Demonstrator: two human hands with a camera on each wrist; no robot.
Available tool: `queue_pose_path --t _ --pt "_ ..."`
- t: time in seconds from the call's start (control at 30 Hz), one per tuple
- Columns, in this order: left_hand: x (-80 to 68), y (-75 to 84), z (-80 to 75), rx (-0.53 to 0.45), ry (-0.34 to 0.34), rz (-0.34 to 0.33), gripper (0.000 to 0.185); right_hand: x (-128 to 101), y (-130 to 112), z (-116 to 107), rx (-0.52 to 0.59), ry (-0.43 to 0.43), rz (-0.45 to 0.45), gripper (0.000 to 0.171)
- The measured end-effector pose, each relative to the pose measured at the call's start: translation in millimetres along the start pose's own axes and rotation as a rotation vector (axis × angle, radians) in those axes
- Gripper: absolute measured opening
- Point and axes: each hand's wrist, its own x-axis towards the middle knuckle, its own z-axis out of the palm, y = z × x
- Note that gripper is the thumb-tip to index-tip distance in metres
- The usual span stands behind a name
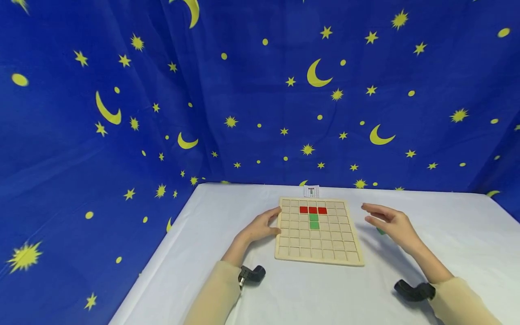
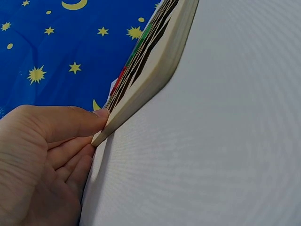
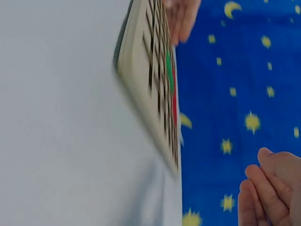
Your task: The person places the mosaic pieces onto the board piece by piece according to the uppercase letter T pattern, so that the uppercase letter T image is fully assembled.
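Note:
A square wooden grid board (image 1: 298, 246) lies on the white table. Near its far edge three red tiles (image 1: 313, 210) form a row, and two green tiles (image 1: 314, 221) run down from the middle one. My left hand (image 1: 258, 227) touches the board's left edge, thumb and fingertips spread along it; the left wrist view shows the thumb (image 2: 77, 123) right at the edge. To the right of the board my right hand (image 1: 396, 227) is held over the table, fingers relaxed and nothing visible between them. Another green piece (image 1: 380, 230) shows partly hidden below that hand.
A small printed card (image 1: 311, 191) with a red and green grid pattern stands just beyond the board. Behind the table (image 1: 317, 293) hangs a blue curtain (image 1: 252, 90) with yellow stars and moons. Black wrist mounts (image 1: 414, 291) stick out from both sleeves.

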Motion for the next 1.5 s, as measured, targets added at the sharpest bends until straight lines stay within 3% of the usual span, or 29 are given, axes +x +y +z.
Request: queue_pose_path --t 0.2,0.33,0.73,1.1,1.5 --pt "-0.8 -2.9 2.6 0.002 0.006 -0.001 0.07 -14 21 -27 0.045 0.007 0.029 0.045" --pt "0.6 -1.6 1.4 -0.006 0.013 0.011 0.07 -18 34 -37 0.006 -0.022 0.014 0.041" --pt "-1.4 -2.5 0.9 0.004 0.01 0.013 0.07 -24 54 -22 -0.189 -0.077 0.055 0.035" --pt "-1.4 -1.2 1.3 -0.009 0.013 0.021 0.07 -28 60 -20 -0.369 -0.017 0.034 0.036" --pt "0.2 -1.8 1.8 -0.015 0.008 -0.001 0.071 -28 63 -17 -0.397 0.028 -0.026 0.031"
